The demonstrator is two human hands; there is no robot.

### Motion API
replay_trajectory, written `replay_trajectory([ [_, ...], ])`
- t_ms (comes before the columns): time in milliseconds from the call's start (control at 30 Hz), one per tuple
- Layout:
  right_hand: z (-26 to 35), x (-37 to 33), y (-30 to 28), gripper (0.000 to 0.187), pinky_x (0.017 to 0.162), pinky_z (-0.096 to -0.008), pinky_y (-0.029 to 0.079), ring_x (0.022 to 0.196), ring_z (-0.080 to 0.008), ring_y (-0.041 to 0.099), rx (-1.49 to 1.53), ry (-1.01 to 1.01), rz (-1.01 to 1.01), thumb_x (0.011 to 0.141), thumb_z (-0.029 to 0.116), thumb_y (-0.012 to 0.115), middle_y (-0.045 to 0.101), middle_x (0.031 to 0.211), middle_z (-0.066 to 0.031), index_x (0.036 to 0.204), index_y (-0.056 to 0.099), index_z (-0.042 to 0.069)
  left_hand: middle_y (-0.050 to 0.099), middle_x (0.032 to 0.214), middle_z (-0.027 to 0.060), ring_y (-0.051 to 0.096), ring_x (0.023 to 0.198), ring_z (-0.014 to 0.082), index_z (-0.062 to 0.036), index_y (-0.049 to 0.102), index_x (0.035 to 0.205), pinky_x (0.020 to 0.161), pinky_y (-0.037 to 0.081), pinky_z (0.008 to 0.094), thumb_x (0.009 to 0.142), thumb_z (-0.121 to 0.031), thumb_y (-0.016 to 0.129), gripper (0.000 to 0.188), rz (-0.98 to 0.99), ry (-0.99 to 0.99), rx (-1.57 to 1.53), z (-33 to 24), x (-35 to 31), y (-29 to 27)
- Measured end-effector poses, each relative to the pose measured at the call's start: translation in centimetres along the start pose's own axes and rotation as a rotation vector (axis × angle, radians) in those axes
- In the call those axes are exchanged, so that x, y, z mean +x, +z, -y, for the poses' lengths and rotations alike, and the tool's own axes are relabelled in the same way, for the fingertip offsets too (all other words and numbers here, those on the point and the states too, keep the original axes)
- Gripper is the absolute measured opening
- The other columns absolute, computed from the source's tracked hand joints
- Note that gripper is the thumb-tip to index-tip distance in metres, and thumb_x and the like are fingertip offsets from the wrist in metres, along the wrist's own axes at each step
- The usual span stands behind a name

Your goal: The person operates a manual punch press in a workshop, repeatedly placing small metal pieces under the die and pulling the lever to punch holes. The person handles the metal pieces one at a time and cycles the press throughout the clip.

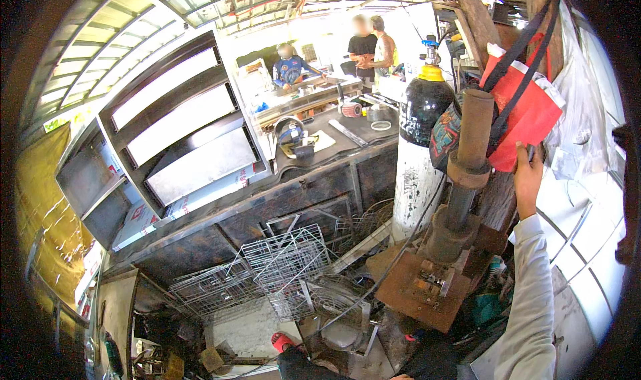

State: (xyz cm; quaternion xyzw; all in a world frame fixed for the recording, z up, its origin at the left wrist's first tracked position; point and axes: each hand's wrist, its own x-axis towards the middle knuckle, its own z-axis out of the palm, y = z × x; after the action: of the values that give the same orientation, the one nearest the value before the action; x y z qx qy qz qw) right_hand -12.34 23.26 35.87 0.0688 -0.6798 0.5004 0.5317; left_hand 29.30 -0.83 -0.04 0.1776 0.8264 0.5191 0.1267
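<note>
My right hand [527, 183] is raised at the right, by the lower edge of a red cloth bag [521, 136] with black straps. Its fingers are closed around a small dark piece [531, 153] whose kind I cannot make out. Beside the bag stands a rusty upright steel column [475, 133] with collars, above a brown metal base plate [427, 283]. A patterned cloth [445, 136] hangs left of the column. Only a sliver of skin, seemingly my left hand [402, 377], shows at the lower edge; its fingers are hidden.
A black-and-white gas cylinder [415, 160] stands left of the column. Wire racks [284, 266] lie below a dark steel workbench [300, 196], which bears a welding helmet [290, 136] and a metal cabinet frame [173, 126]. Several people are beyond. A cable [380, 280] crosses the floor area.
</note>
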Motion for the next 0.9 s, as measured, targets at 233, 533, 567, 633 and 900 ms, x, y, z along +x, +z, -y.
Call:
replay_trajectory([
  [233, 0.5, 0.2, -0.5, 0.028, 0.092, -0.0346, 0.043, 0.096, -0.0235, 0.058, 0.013, 0.084, 0.016, 0.094, 0.021, 0.064, 0.066, 0.103, -0.0109, 0.108, 0.062, -0.003, 0.069, 0.089, 0.0186, 0.064, 0.089, 0.0361, -0.0064, 0.075, 0.091, 0.080, 0.052, 0.0444, 0.077, -0.018, 0.070, 0.019, -0.098, -0.026, 0.044, -1.4, 0.2, 0.1],
  [533, 1.2, -0.1, 0.0, 0.026, 0.074, -0.0310, 0.044, 0.074, -0.0157, 0.052, 0.057, 0.077, -0.031, 0.095, 0.023, 0.065, 0.058, 0.077, -0.0028, 0.090, 0.062, -0.002, 0.068, 0.083, 0.0197, 0.064, 0.079, 0.0386, -0.0070, 0.075, 0.086, 0.074, 0.053, 0.0461, 0.072, -0.022, 0.070, 0.021, 0.033, -0.113, 0.085, -1.3, 1.3, -0.2],
  [567, 1.3, -0.2, -0.1, 0.026, 0.073, -0.0310, 0.044, 0.074, -0.0157, 0.051, 0.061, 0.089, -0.029, 0.095, 0.024, 0.065, 0.057, 0.077, -0.0026, 0.090, 0.062, -0.002, 0.068, 0.082, 0.0199, 0.064, 0.079, 0.0387, -0.0070, 0.074, 0.087, 0.074, 0.053, 0.0465, 0.072, -0.022, 0.070, 0.022, 0.037, -0.108, 0.098, -1.1, 1.3, 0.0],
  [633, 1.0, -0.2, -0.1, 0.027, 0.073, -0.0313, 0.044, 0.073, -0.0159, 0.051, 0.066, 0.128, -0.016, 0.095, 0.024, 0.066, 0.057, 0.076, -0.0024, 0.090, 0.062, -0.002, 0.068, 0.080, 0.0202, 0.064, 0.078, 0.0388, -0.0069, 0.074, 0.090, 0.073, 0.052, 0.0473, 0.071, -0.022, 0.070, 0.024, 0.044, -0.100, 0.124, -0.7, 1.4, 0.3],
  [900, 0.5, 0.0, -0.1, 0.028, 0.070, -0.0315, 0.043, 0.071, -0.0146, 0.051, 0.059, -0.003, -0.046, 0.095, 0.026, 0.066, 0.055, 0.073, -0.0018, 0.090, 0.061, -0.002, 0.071, 0.093, 0.0149, 0.069, 0.084, 0.0240, -0.0057, 0.071, 0.108, 0.076, 0.055, 0.0357, 0.080, -0.021, 0.077, 0.033, -0.005, -0.299, -0.218, -2.3, 1.8, -3.4],
])
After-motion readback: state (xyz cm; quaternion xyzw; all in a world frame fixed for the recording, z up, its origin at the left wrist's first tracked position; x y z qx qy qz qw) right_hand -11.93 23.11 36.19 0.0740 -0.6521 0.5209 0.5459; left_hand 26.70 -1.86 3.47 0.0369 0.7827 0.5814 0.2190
